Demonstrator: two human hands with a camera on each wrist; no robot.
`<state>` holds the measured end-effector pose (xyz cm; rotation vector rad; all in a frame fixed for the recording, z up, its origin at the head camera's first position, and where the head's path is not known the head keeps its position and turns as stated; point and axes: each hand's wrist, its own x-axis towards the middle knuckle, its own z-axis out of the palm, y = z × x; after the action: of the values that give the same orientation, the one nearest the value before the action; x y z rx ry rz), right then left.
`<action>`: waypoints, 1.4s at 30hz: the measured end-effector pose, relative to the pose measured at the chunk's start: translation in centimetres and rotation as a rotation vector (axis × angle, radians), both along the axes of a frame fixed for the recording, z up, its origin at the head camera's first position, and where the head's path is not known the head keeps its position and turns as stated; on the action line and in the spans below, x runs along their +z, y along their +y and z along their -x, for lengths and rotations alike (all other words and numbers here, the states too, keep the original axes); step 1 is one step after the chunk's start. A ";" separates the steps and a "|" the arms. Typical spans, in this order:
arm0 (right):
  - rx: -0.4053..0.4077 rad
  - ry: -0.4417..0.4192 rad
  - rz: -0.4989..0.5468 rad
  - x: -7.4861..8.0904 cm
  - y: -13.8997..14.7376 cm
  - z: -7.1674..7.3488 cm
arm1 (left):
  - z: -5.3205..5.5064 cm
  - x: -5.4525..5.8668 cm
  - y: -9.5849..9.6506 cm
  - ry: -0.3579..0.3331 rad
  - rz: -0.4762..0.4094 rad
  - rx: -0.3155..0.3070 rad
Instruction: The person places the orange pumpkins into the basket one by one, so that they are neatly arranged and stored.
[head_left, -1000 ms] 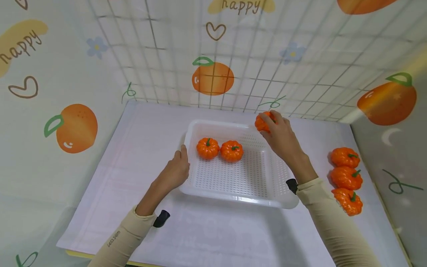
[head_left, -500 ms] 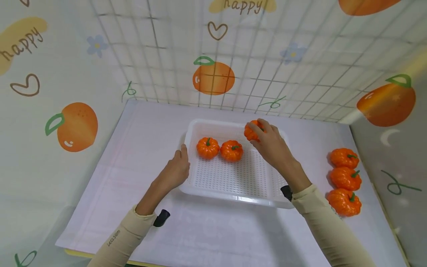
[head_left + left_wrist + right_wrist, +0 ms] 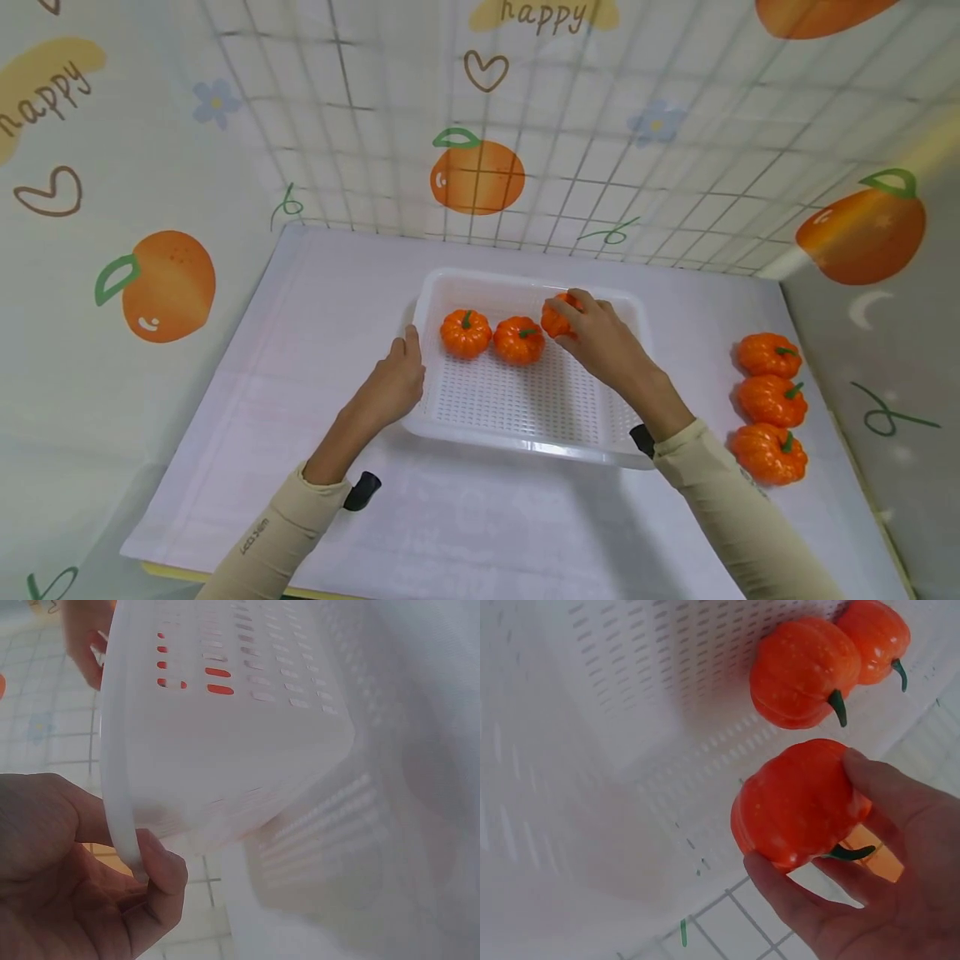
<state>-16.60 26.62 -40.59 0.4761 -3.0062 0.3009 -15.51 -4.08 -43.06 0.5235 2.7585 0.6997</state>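
Observation:
A white perforated plastic basket [image 3: 480, 439] stands mid-table. My left hand [image 3: 396, 379] grips its left rim, thumb and fingers pinching the edge in the left wrist view. In my right hand [image 3: 606, 340] is a small orange pumpkin [image 3: 799, 802] with a green stem, its fingers spread round the sides. That hand is over the back right part of the basket. Two more pumpkins lie side by side inside: one at the left [image 3: 466, 334] and another [image 3: 519, 341] just left of the held one.
Three pumpkins stand in a column on the table's right side: a far one [image 3: 768, 356], a middle one [image 3: 772, 401] and a near one [image 3: 769, 454]. Behind the white tabletop [image 3: 300, 300] rises a printed curtain [image 3: 390, 167] over a wire grid.
My right hand has carried the pumpkin left and toward me, from above the basket's back right corner to beside the other two. The left hand keeps its hold on the rim.

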 end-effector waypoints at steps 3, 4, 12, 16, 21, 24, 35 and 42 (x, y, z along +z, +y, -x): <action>0.002 -0.031 -0.005 -0.4 0.1 0.2 | 0.0 0.0 0.0 -0.004 0.002 0.007; 0.001 -0.042 -0.008 -0.5 0.2 0.2 | 0.0 -0.1 0.0 -0.006 0.003 0.008; 0.004 -0.108 -0.067 -1.4 0.4 0.6 | -0.1 0.0 0.0 0.015 -0.007 0.003; 0.021 -0.123 -0.097 -1.7 0.5 0.7 | -0.1 0.0 0.0 0.009 -0.016 0.006; 0.034 -0.163 -0.122 -2.3 0.6 1.1 | 0.1 -0.2 0.1 0.008 -0.008 0.012; 0.041 -0.180 -0.130 -2.6 0.6 1.2 | 0.1 -0.2 0.1 -0.001 -0.011 0.014; -0.011 -0.280 -0.181 -2.7 0.0 0.9 | -0.1 -0.3 0.0 0.060 -0.018 -0.027; -0.025 -0.332 -0.195 -2.4 -0.3 0.7 | -0.1 0.0 0.1 0.040 -0.007 -0.015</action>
<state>-17.32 26.35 -43.03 0.4420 -3.3827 0.0916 -15.42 -4.00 -43.09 0.5646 2.7874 0.7033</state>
